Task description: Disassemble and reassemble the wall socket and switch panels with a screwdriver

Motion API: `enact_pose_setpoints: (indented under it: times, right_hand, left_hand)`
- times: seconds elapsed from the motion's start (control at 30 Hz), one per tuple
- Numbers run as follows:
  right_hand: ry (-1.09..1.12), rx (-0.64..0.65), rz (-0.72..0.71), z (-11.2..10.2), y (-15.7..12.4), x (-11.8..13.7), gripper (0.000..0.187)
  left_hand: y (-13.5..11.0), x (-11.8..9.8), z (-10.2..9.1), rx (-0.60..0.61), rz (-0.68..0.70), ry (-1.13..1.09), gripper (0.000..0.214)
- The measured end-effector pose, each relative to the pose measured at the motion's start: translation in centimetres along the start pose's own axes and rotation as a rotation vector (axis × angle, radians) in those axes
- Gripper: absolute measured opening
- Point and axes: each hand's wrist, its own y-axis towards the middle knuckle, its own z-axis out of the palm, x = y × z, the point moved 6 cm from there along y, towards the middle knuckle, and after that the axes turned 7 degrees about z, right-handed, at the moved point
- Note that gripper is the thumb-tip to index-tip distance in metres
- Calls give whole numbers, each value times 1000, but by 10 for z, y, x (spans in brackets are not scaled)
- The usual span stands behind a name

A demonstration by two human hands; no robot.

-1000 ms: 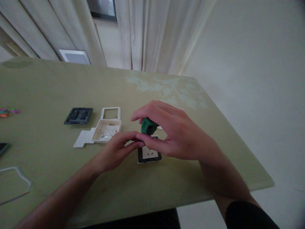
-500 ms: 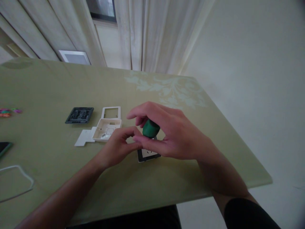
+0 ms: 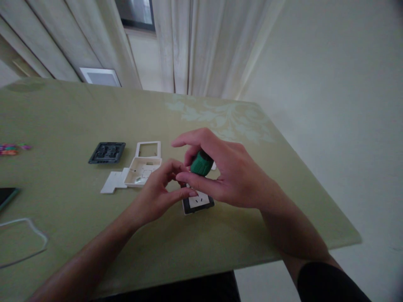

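My right hand (image 3: 225,174) is closed around the green ribbed handle of a screwdriver (image 3: 202,163), its index finger stretched out past the handle. The handle leans over a wall socket (image 3: 199,201) with a white face and dark border, lying on the table. The screwdriver's shaft and tip are hidden behind the fingers. My left hand (image 3: 160,188) grips the socket's left side, thumb on its white face. Its other fingers are bent beside the screwdriver, partly covered by my right hand.
Left of my hands are a shallow white box (image 3: 141,172), a white frame (image 3: 148,149), a flat white piece (image 3: 113,181) and a dark plate (image 3: 107,152). A white cable (image 3: 37,230), a dark device (image 3: 8,196) and small coloured pieces (image 3: 14,149) lie at far left.
The screwdriver handle has risen slightly and tilted, with my right hand. My left thumb has slid right onto the socket's face, while its index finger has lifted. More of the socket shows.
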Motion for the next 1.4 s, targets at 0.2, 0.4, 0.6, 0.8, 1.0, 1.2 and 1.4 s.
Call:
enact_pose_setpoints:
  times: [0.2,0.4,0.6,0.8,1.0,1.2,1.4]
  right_hand:
    - [26,-342,-27,-28,-5,-4,35]
    - [54,-669,5,-55,-16,-7,31]
    - [76,-879,-60,-71,-29,-10,27]
    - [367,-926,57,-81,-27,-50,19]
    - [937,-994,510,-34,-39,-135,37]
    - [1096,-1032,784,24,-74,-173,37]
    - [1058,-970,747,32,-74,-170,45]
  left_hand:
    - [-17,3,32,267,50,540,78]
    - [-27,6,49,360,49,593,70]
    - [-24,3,48,414,-15,408,67]
    - [-24,-1,45,323,22,244,74]
    - [-18,-2,34,293,55,279,69]
    - [-15,-3,31,305,247,523,55]
    - [-14,2,30,373,334,641,50]
